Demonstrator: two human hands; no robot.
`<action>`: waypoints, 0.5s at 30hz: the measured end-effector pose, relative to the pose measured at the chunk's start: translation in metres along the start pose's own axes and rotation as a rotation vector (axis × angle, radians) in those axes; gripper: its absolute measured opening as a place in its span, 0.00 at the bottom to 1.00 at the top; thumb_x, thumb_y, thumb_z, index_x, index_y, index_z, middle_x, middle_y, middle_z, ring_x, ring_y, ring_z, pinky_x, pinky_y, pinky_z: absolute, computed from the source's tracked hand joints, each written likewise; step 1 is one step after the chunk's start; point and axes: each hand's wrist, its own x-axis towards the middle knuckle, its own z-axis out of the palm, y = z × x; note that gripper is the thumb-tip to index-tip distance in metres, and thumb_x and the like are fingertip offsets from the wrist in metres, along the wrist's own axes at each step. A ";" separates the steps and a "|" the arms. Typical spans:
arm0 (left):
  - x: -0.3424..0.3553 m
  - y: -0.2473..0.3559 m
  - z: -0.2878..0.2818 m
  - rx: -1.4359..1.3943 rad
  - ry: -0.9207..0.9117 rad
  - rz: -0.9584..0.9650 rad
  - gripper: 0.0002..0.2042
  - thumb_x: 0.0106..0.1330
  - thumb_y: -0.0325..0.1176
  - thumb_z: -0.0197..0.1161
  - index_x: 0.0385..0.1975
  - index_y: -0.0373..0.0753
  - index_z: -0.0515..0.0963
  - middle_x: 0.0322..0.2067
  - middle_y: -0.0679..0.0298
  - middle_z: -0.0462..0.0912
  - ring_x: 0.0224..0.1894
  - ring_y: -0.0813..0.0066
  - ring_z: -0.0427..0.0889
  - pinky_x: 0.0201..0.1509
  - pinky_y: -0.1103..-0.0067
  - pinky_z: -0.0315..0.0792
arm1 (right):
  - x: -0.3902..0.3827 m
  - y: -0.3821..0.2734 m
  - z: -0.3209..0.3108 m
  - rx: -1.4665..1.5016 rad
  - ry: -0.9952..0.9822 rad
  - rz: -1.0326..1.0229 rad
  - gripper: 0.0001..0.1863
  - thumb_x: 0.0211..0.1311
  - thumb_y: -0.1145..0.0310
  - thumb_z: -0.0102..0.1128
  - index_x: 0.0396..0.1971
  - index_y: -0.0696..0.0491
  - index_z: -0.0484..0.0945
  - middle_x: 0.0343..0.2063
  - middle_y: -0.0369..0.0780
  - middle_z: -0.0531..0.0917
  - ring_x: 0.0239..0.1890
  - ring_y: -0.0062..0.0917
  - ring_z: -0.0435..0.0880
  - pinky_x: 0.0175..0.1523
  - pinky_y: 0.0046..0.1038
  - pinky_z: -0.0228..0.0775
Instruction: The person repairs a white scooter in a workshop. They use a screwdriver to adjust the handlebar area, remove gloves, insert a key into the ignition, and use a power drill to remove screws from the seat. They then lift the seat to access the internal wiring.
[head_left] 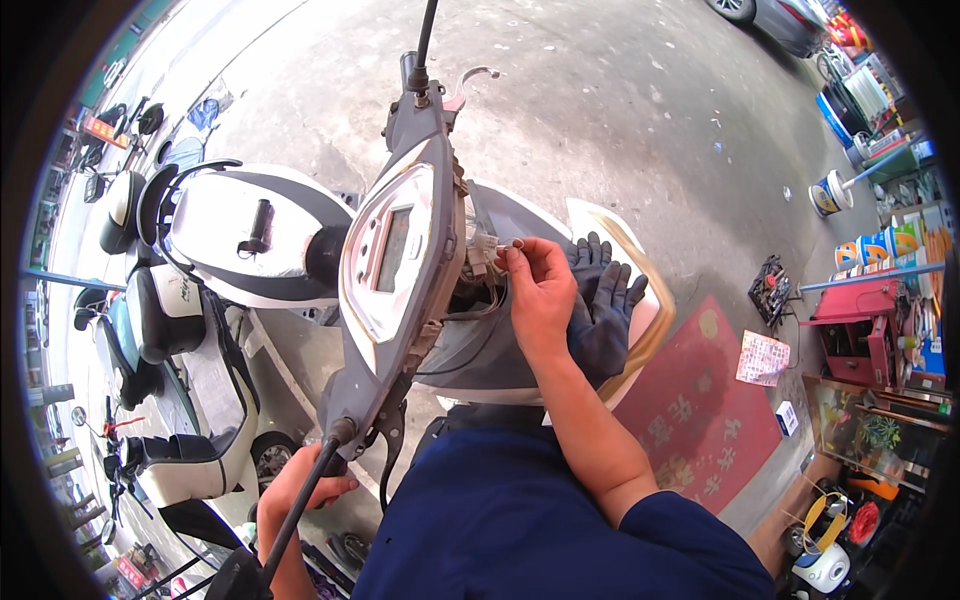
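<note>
A scooter's handlebar head with a white-rimmed instrument panel (392, 250) stands tilted in front of me, its rear side opened. Behind it, white plugs (483, 250) and loose wires stick out. My right hand (543, 295) is closed there, thumb and forefinger pinching a small wire connector, partly hidden by the fingertips. My left hand (300, 482) curls round the handlebar's left end, below the black mirror stem (300, 510); the grip itself is mostly hidden. A pair of dark gloves (603, 310) lies on the scooter's front, just right of my right hand.
A second white scooter (240, 235) stands close at left, with more scooters (185, 400) beyond. A red mat (690, 410) lies at right, near a paper sheet (763, 358). Along the right are a red cabinet (850, 335), a white bucket (830, 194) and cluttered shelves. A car (775, 22) is parked far right.
</note>
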 end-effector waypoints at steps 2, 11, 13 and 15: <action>0.000 -0.002 -0.002 0.033 -0.006 0.002 0.11 0.46 0.28 0.72 0.22 0.33 0.75 0.12 0.65 0.75 0.14 0.77 0.74 0.19 0.79 0.66 | 0.002 0.003 0.002 -0.005 -0.009 -0.015 0.05 0.67 0.77 0.57 0.40 0.61 0.74 0.35 0.38 0.82 0.39 0.20 0.83 0.47 0.22 0.77; 0.000 -0.007 -0.010 0.160 -0.029 0.010 0.18 0.50 0.37 0.74 0.35 0.33 0.76 0.23 0.67 0.74 0.29 0.80 0.70 0.36 0.77 0.69 | 0.000 -0.004 0.002 -0.010 -0.007 -0.005 0.06 0.67 0.78 0.56 0.41 0.61 0.72 0.36 0.41 0.81 0.40 0.25 0.84 0.50 0.27 0.79; -0.001 -0.009 -0.008 0.133 -0.026 0.075 0.17 0.51 0.36 0.74 0.34 0.33 0.76 0.22 0.66 0.76 0.26 0.80 0.73 0.32 0.78 0.70 | 0.000 -0.007 0.005 -0.022 0.000 -0.005 0.06 0.67 0.78 0.56 0.41 0.61 0.72 0.36 0.41 0.81 0.40 0.25 0.84 0.51 0.28 0.79; -0.002 -0.005 -0.007 0.074 -0.046 0.020 0.17 0.51 0.35 0.73 0.35 0.33 0.76 0.21 0.65 0.78 0.23 0.80 0.76 0.28 0.79 0.71 | 0.001 -0.003 0.001 -0.033 -0.006 -0.013 0.06 0.67 0.77 0.56 0.41 0.61 0.72 0.36 0.41 0.81 0.40 0.25 0.84 0.51 0.28 0.79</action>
